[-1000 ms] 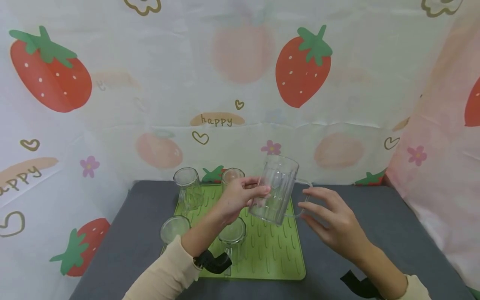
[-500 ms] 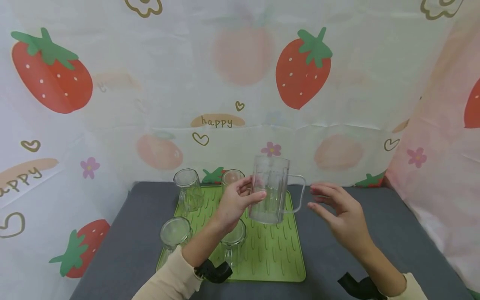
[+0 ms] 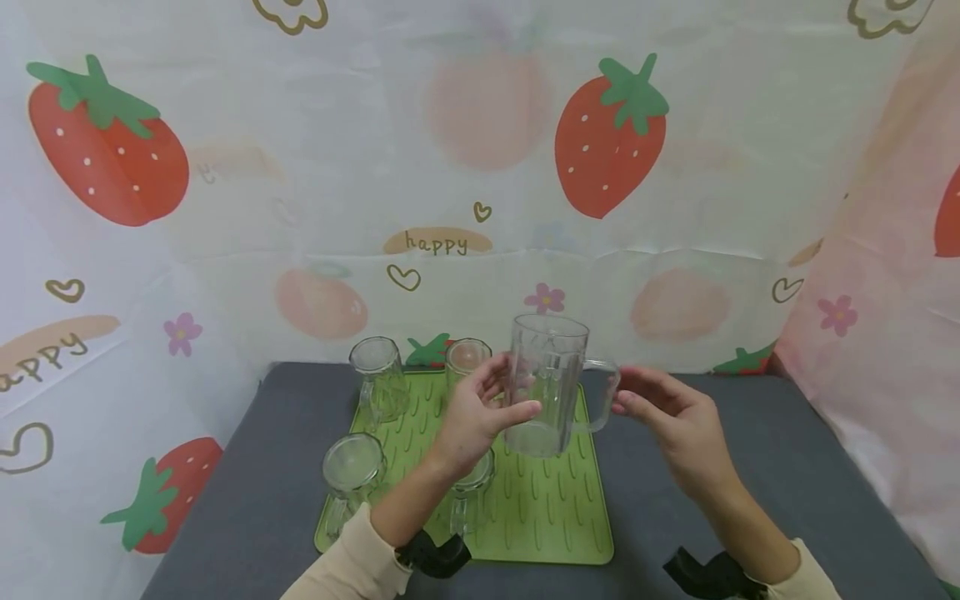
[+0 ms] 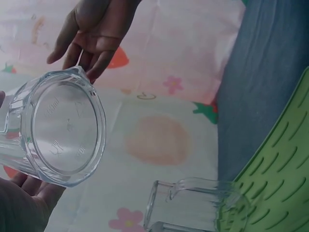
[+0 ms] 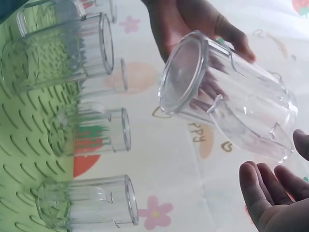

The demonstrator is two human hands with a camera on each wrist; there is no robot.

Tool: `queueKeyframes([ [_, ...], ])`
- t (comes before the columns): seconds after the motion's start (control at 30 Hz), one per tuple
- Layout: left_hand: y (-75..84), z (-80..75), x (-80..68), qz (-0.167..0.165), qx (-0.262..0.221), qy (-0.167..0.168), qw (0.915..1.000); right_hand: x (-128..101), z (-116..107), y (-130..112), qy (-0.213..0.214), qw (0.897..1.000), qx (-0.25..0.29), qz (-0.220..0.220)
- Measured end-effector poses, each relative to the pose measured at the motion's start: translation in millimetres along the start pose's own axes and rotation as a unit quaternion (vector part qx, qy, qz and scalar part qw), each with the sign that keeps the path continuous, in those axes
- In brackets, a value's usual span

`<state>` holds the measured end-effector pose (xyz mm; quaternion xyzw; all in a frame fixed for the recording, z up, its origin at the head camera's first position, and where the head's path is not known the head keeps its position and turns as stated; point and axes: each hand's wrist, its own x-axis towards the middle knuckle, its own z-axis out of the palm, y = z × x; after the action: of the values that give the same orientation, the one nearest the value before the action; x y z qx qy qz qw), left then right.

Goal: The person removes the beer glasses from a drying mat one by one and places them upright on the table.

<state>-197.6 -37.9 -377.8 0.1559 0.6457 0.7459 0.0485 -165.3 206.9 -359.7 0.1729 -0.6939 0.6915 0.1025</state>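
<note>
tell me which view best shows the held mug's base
Left wrist: the base faces the camera, faint markings visible. The right wrist view shows it slanted, without readable markings; the head view shows the mug mostly side-on, base small below.

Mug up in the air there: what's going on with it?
Someone is holding a clear mug up off the green mat, their left hand gripping its body. Their right hand is at the handle, fingers loosely open; I can't tell whether they touch it. Four other mugs stand on the mat, while this one hasn't been set down.
</note>
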Motion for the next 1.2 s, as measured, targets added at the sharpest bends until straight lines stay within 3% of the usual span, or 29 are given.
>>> queueKeyframes([
  [0.27,-4.5,3.2,-3.6,0.019,0.013,0.003,0.9997,-0.5,1.0,2.4,-0.020,0.999,0.022,0.033],
  [0.9,-7.6,5.4,-2.6,0.059,0.026,-0.018,0.9978,0.8,-2.2,4.6,-0.018,0.999,0.029,0.027],
  [1.2,-7.2,3.9,-4.4,0.053,0.026,-0.012,0.9982,3.6,-3.3,3.5,-0.040,0.999,0.029,0.020],
])
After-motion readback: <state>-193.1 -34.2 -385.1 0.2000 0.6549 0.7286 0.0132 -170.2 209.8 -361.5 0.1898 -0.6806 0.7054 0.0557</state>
